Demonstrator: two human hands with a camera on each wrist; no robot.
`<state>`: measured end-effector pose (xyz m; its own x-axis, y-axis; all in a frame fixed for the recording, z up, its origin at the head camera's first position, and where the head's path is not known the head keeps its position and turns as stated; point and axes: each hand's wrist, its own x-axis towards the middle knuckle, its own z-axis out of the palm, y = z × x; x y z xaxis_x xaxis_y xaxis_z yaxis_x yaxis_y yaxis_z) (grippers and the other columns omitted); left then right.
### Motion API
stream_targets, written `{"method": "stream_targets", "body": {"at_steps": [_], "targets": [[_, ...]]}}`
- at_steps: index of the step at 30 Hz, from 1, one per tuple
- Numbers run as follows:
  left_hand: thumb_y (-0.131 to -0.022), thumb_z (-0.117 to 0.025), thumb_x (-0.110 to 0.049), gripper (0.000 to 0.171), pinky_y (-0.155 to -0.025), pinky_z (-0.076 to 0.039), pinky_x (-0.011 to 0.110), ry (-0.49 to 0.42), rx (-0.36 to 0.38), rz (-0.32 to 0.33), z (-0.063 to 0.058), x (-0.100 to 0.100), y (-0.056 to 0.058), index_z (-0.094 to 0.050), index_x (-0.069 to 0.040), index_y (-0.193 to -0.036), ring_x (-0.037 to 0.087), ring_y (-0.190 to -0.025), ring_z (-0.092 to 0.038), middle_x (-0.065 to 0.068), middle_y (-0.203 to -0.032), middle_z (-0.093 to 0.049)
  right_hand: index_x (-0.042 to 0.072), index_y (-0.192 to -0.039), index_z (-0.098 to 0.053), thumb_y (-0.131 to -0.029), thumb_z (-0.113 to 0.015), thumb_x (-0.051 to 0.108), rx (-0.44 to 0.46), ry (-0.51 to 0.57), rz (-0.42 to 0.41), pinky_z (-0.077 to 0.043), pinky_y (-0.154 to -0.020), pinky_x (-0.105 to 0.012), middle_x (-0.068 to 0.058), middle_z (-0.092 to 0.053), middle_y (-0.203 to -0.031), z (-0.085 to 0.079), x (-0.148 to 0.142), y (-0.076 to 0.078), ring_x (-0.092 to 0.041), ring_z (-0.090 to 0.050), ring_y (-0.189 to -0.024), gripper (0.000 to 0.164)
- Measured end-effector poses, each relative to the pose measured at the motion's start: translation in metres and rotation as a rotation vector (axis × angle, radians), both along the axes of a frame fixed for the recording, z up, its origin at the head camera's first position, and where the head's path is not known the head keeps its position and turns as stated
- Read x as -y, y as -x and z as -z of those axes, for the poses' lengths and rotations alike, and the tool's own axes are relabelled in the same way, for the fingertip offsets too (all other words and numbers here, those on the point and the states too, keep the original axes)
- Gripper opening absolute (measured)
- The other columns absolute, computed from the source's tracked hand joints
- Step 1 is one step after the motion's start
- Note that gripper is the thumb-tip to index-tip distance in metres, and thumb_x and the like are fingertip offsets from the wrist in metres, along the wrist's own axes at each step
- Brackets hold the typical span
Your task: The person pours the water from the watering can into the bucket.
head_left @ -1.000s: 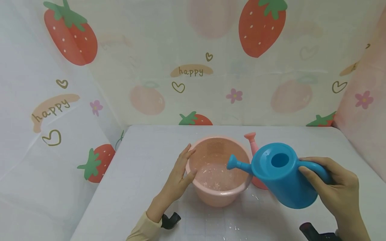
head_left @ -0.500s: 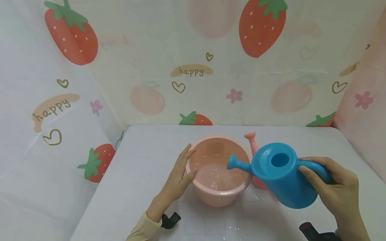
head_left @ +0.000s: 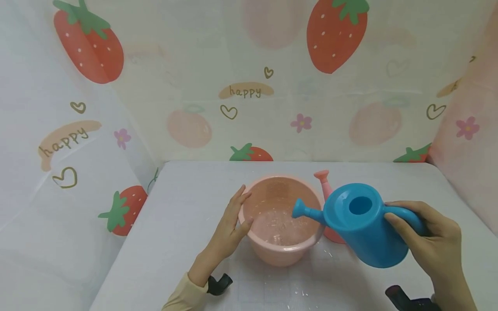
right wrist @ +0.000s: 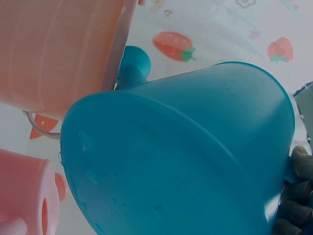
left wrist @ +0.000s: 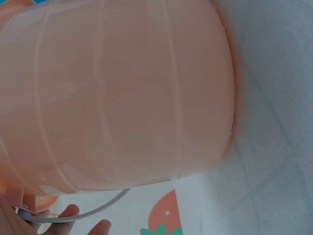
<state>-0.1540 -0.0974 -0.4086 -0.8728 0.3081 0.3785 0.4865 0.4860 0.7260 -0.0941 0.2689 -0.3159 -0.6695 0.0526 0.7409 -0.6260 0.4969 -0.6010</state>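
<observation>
A light pink bucket (head_left: 278,255) stands on the table, with water showing inside it. My left hand (head_left: 227,229) rests on its left rim, the fingers fairly straight and spread, the thumb at the rim. In the left wrist view, fingertips (left wrist: 68,211) show beside the grey bail handle (left wrist: 105,203). My right hand (head_left: 435,235) grips the handle of a blue watering can (head_left: 373,233). The can is tilted toward the bucket, its spout (head_left: 307,211) reaching over the right rim. In the right wrist view, the can's underside covers much of the picture.
A pink watering can (head_left: 333,235) stands behind the blue one, mostly hidden; part of it shows in the right wrist view. Water drops (head_left: 301,293) lie on the white table (head_left: 186,198). A strawberry-patterned sheet (head_left: 194,56) hangs behind and at the sides.
The whole view has shifted very slightly. Both hands and the blue watering can hold their places, while the water's surface pattern in the bucket varies.
</observation>
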Motion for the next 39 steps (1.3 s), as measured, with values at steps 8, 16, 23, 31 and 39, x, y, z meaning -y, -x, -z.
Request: {"method": "stream_targets", "body": {"at_steps": [8,16,23,31,39], "targets": [[-0.091,-0.050,-0.024,0.058,-0.104,-0.026,0.059,0.002,0.003,0.000,-0.0017,0.0007,-0.0004,-0.028,-0.025,-0.145,0.022,-0.141,-0.018,-0.002,-0.155,-0.015,-0.012,-0.098,-0.065,-0.070,-0.070,-0.015,-0.001,0.009,-0.010,-0.043,-0.088,-0.012,0.012,-0.067,-0.096,0.0003,0.0002,0.0008,-0.002,-0.063,-0.091,0.028],[-0.093,-0.046,-0.035,0.056,-0.104,-0.026,0.059,0.005,0.001,0.004,-0.0010,0.0012,0.0000,-0.028,-0.025,-0.145,0.022,-0.141,-0.018,0.002,-0.155,-0.016,-0.013,-0.098,-0.064,-0.071,-0.070,-0.015,0.005,0.017,-0.016,-0.043,-0.087,-0.010,0.013,-0.067,-0.095,0.0002,0.0001,0.0006,-0.001,-0.063,-0.091,0.027],[-0.093,-0.046,-0.035,0.056,-0.104,-0.027,0.059,0.014,0.008,0.000,-0.0017,0.0018,-0.0010,-0.027,-0.026,-0.145,0.022,-0.141,-0.018,-0.002,-0.155,-0.014,-0.014,-0.096,-0.064,-0.071,-0.070,-0.014,-0.004,0.020,-0.033,-0.043,-0.088,-0.011,0.012,-0.067,-0.095,-0.0004,0.0005,0.0007,-0.002,-0.063,-0.090,0.026],[-0.093,-0.045,-0.039,0.056,-0.103,-0.027,0.060,0.016,0.008,-0.004,-0.0036,0.0016,-0.0017,-0.027,-0.026,-0.145,0.022,-0.141,-0.018,-0.003,-0.155,-0.014,-0.010,-0.098,-0.066,-0.069,-0.071,-0.015,-0.010,0.001,-0.015,-0.043,-0.089,-0.013,0.011,-0.068,-0.096,-0.0015,0.0011,0.0003,-0.002,-0.063,-0.093,0.029],[-0.093,-0.045,-0.040,0.058,-0.103,-0.027,0.060,0.018,-0.002,-0.004,-0.0032,0.0004,-0.0023,-0.026,-0.025,-0.146,0.022,-0.141,-0.018,-0.001,-0.155,-0.015,-0.011,-0.097,-0.066,-0.069,-0.071,-0.015,-0.001,-0.009,-0.003,-0.043,-0.088,-0.012,0.013,-0.067,-0.096,-0.0023,0.0000,0.0003,-0.001,-0.063,-0.092,0.029]]}}
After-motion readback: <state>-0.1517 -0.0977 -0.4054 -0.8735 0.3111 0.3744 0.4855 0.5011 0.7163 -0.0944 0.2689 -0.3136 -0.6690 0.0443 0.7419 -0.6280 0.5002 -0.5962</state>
